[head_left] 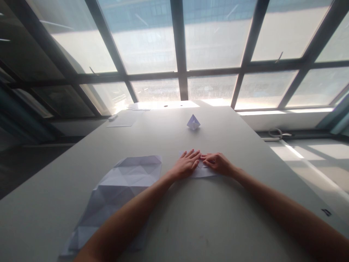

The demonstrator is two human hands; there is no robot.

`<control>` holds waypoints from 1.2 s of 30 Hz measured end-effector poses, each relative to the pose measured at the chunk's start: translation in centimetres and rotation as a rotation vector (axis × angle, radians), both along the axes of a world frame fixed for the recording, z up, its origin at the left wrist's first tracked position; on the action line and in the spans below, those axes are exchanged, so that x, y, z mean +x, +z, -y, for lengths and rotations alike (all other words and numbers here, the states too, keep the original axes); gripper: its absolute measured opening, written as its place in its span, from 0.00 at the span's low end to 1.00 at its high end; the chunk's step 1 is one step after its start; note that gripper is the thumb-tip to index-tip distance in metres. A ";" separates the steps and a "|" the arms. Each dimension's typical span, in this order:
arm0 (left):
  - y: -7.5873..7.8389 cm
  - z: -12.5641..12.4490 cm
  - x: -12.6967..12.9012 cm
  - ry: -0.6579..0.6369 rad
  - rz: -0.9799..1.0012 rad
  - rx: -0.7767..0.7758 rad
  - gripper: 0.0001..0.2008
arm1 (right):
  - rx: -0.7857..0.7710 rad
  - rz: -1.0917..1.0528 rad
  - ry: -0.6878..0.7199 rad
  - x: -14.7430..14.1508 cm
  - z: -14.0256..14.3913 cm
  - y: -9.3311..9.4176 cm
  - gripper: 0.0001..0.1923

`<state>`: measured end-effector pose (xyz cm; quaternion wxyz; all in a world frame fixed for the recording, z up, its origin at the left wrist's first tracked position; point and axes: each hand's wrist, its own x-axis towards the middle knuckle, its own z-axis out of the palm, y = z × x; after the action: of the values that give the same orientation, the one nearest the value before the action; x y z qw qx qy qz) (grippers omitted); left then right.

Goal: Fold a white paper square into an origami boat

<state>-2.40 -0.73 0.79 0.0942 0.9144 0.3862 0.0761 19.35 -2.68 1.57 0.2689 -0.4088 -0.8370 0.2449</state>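
A small pale lilac sheet of paper lies flat on the grey table in front of me. My left hand rests palm down on its left part, fingers spread. My right hand lies on its right part, fingertips pointing left and meeting the left hand's fingers over the sheet. Most of the sheet is hidden under both hands. A small folded paper figure stands farther back on the table, apart from my hands.
A large creased lilac sheet lies to the left, partly under my left forearm. Flat sheets of paper lie at the table's far left corner. A wall of windows stands behind the table; the floor drops away right.
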 end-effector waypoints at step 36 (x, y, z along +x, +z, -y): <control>0.1 0.0 0.0 -0.118 -0.042 0.030 0.24 | 0.108 0.414 -0.554 0.2 -1.2 -2.8 0.24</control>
<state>-2.43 -0.69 0.93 0.0765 0.9383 0.3324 0.0569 19.59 -1.53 -1.28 0.1707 -0.6467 -0.7428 0.0300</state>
